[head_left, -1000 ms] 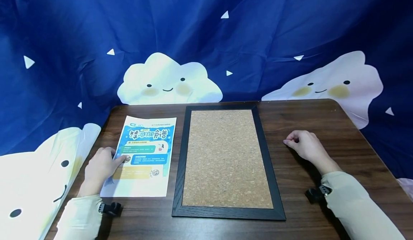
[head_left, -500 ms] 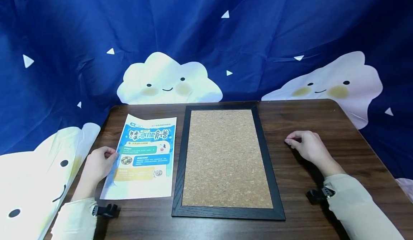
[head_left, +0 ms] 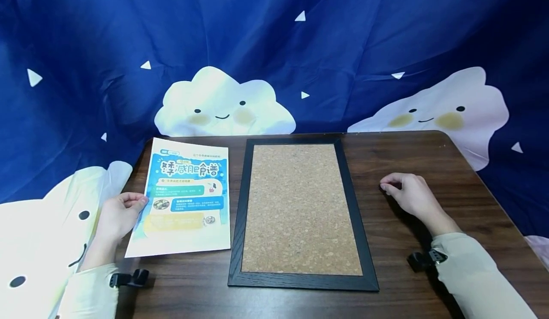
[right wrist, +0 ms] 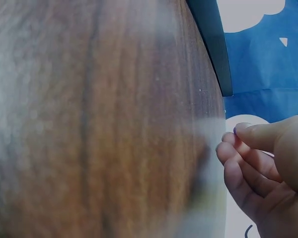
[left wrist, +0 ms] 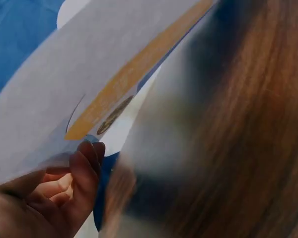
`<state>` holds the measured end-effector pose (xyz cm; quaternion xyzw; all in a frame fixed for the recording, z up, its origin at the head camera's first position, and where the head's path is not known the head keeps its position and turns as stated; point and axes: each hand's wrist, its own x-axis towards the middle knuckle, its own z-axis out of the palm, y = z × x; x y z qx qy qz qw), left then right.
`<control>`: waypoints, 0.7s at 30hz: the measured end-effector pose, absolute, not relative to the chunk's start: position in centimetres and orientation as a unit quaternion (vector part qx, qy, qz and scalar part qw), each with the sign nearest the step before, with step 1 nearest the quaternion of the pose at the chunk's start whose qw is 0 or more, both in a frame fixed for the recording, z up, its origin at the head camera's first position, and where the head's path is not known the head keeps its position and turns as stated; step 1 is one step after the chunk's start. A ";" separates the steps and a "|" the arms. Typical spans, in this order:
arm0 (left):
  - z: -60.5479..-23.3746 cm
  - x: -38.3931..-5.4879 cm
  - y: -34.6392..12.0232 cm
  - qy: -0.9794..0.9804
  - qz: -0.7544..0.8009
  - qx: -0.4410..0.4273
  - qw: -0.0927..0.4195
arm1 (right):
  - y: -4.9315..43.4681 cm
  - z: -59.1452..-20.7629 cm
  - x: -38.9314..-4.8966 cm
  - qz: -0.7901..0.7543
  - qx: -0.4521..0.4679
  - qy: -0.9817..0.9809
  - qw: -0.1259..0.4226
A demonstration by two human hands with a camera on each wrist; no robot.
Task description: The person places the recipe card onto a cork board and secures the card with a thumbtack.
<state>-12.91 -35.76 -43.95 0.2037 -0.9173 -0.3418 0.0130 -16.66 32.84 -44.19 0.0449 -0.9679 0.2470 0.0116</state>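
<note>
The printed sheet (head_left: 184, 200) is, in the head view that I watch from afar, pinched at its left edge by the left hand (head_left: 116, 219), above the left part of the table (head_left: 309, 304), its right edge just beside the cork board (head_left: 300, 209). I judge the picking-up done; setting it down and letting go are not yet done. The right hand (head_left: 407, 192) is held right of the board, fingertips together. Its fine print is too small for me to read, and both sleeves are cut off below.

In the left wrist view I see the curled fingers at the sheet's edge; the sheet bows, is seen steeply, and covers part of the grip. Pale blur spoils the middle.

In the right wrist view, thumb and finger pinch a purple speck (right wrist: 235, 131), almost wholly hidden; I cannot tell what it is.
</note>
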 end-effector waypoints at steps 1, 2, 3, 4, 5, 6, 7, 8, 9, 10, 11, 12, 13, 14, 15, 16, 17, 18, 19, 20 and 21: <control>-43.9 -12.9 -35.8 -0.915 -0.347 0.204 0.015 | 32.8 -44.1 -16.6 0.247 0.045 -0.968 0.012; -43.8 -12.9 -35.8 -0.913 -0.354 0.203 0.018 | 32.8 -44.1 -16.6 0.248 0.045 -0.968 0.011; -43.7 -13.0 -35.9 -0.911 -0.360 0.201 0.022 | 32.8 -44.1 -16.5 0.248 0.044 -0.968 0.012; -43.7 -13.0 -35.9 -0.910 -0.362 0.199 0.023 | 32.7 -44.1 -16.4 0.248 0.044 -0.968 0.012; -43.6 -13.0 -35.9 -0.908 -0.367 0.198 0.025 | 32.6 -44.0 -16.4 0.248 0.044 -0.968 0.014; -43.5 -13.0 -35.9 -0.907 -0.371 0.196 0.027 | 32.6 -44.0 -16.4 0.248 0.044 -0.968 0.015; -43.4 -13.1 -35.8 -0.906 -0.375 0.195 0.029 | 32.5 -44.0 -16.3 0.249 0.045 -0.967 0.017; -43.3 -13.1 -35.7 -0.904 -0.380 0.194 0.031 | 32.5 -44.0 -16.3 0.250 0.046 -0.967 0.021; -43.1 -13.2 -35.5 -0.902 -0.385 0.193 0.031 | 32.4 -44.0 -16.3 0.250 0.046 -0.967 0.025; -43.0 -13.2 -35.3 -0.900 -0.391 0.192 0.033 | 32.4 -43.9 -16.3 0.252 0.047 -0.966 0.028; -42.8 -13.2 -35.1 -0.896 -0.400 0.190 0.033 | 32.4 -43.9 -16.3 0.255 0.049 -0.965 0.032; -42.7 -13.3 -34.8 -0.893 -0.408 0.187 0.032 | 32.3 -43.8 -16.3 0.257 0.049 -0.964 0.036; -42.6 -13.3 -34.5 -0.889 -0.417 0.185 0.030 | 32.3 -43.8 -16.3 0.260 0.051 -0.964 0.040; -42.6 -13.4 -34.1 -0.886 -0.425 0.183 0.028 | 32.2 -43.7 -16.2 0.261 0.052 -0.963 0.045; -42.5 -13.4 -33.7 -0.883 -0.434 0.180 0.024 | 32.2 -43.6 -16.2 0.263 0.054 -0.962 0.050; -42.5 -13.5 -33.3 -0.880 -0.440 0.178 0.019 | 32.1 -43.6 -16.2 0.264 0.057 -0.961 0.057; -42.4 -13.6 -32.9 -0.877 -0.447 0.175 0.012 | 32.1 -43.5 -16.2 0.263 0.060 -0.961 0.065; -42.4 -13.6 -32.5 -0.875 -0.452 0.172 0.007 | 32.0 -43.4 -16.2 0.261 0.063 -0.960 0.073; -42.4 -13.7 -32.1 -0.872 -0.459 0.170 0.002 | 31.9 -43.4 -16.2 0.260 0.067 -0.960 0.080; -42.4 -13.7 -31.7 -0.869 -0.466 0.167 -0.003 | 31.8 -43.3 -16.2 0.258 0.070 -0.960 0.088; -42.4 -13.7 -31.3 -0.865 -0.473 0.165 -0.008 | 31.7 -43.2 -16.2 0.257 0.073 -0.959 0.094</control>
